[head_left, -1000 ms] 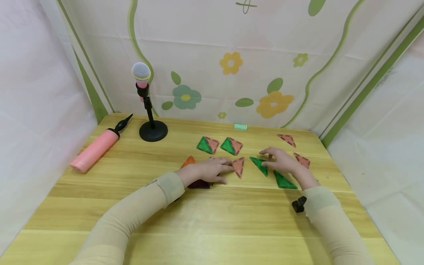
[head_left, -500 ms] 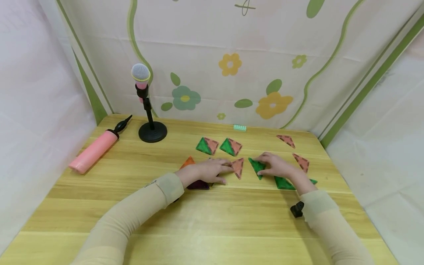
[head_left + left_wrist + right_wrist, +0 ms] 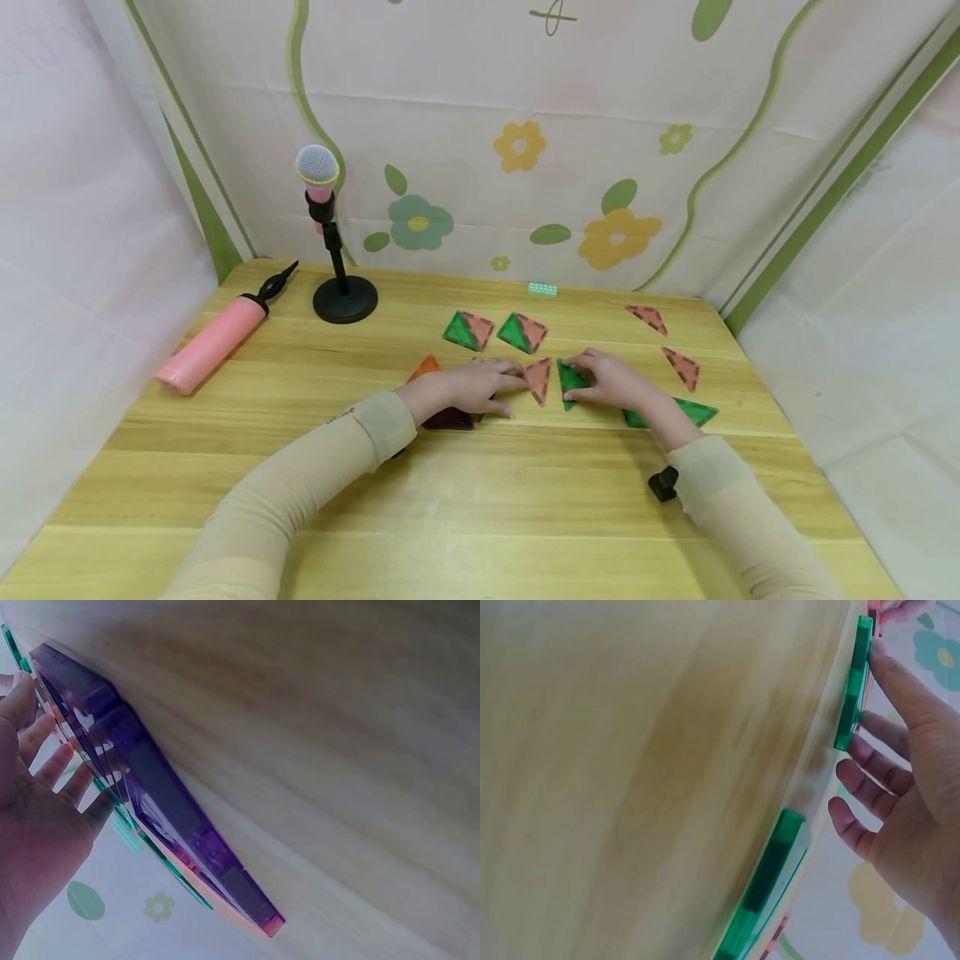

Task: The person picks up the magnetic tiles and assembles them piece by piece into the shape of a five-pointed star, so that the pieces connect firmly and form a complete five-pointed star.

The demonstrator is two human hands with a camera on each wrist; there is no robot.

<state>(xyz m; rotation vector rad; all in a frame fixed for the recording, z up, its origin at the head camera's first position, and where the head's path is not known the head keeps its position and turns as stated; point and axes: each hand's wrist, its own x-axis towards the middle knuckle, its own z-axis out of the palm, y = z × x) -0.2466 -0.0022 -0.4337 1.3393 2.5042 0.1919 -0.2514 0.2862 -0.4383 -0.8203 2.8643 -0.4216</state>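
My right hand (image 3: 618,385) pinches a green triangular magnetic tile (image 3: 572,382) between thumb and fingers, flat on the table and just right of a pink triangular tile (image 3: 537,381). The fingers of my left hand (image 3: 480,387) are extended, with fingertips at that pink tile's left edge. Partly hidden beneath the left hand lie an orange tile (image 3: 427,365) and a purple tile (image 3: 172,787). Behind the hands are two diamonds, each a green triangle (image 3: 461,331) joined to a pink one (image 3: 480,329). More green tiles (image 3: 695,411) sit by the right wrist, partly covered.
Two pink triangles (image 3: 682,367) lie on the right side of the wooden table (image 3: 480,517). At the back left stands a toy microphone (image 3: 317,167) on a black stand, beside a pink hand pump (image 3: 217,346). A small teal brick (image 3: 542,289) is near the flowered curtain.
My right hand has come down on the green tile, gripped it, slid it left and turned it so one edge faces the pink tile. The left hand has stayed in place.
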